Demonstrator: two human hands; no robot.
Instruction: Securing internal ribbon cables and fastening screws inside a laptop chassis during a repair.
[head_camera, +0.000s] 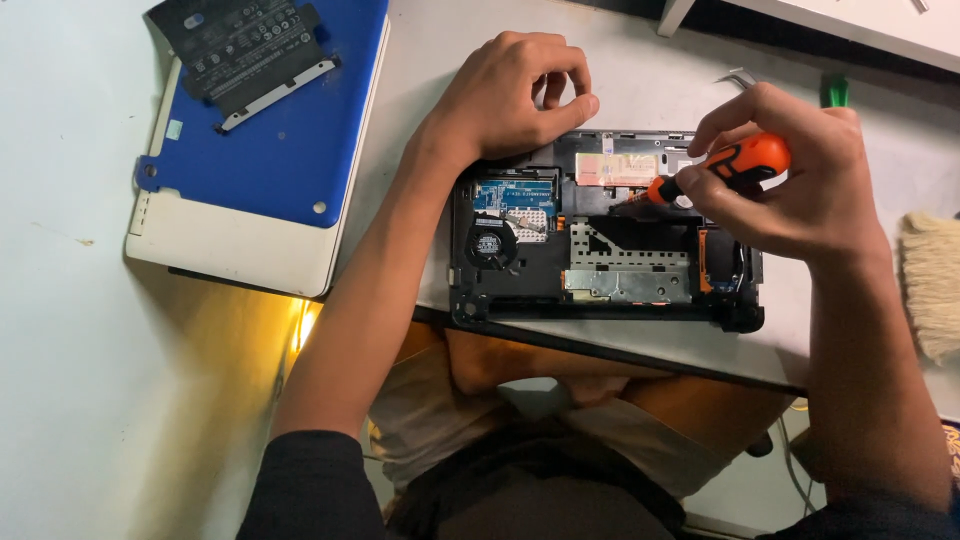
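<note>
Here, head view, the only one: your right hand (800, 175) is curled round an orange-handled screwdriver (735, 165), fingers pinching the handle, its dark tip angled down toward 8 o'clock into the opened laptop base (600, 235). The tip sits near the upper middle of the chassis, just below a pale label plate (620, 168) at the 12 o'clock edge; exact contact point too small to tell. Your left hand (510, 95) rests on the far left corner of the base, about 11 o'clock, fingers curled loosely with thumb and forefinger near each other, gripping nothing you can make out, its heel pressing on the casing rim.

Inside the base: round black fan (490, 243) at 9 o'clock, blue circuit board (512, 195) just above it, perforated metal shield (628, 262) in the centre toward 6 o'clock. The base lies on a white table (640, 85), near edge close to your lap.

Well apart at 10 o'clock lies a blue and white laptop lid (265, 150) with a black battery pack (245, 50) resting on top. At 3 o'clock, at the frame edge, a pale bristle brush (930, 285). A green tool tip (835, 92) pokes out behind your right hand at 1 o'clock.
</note>
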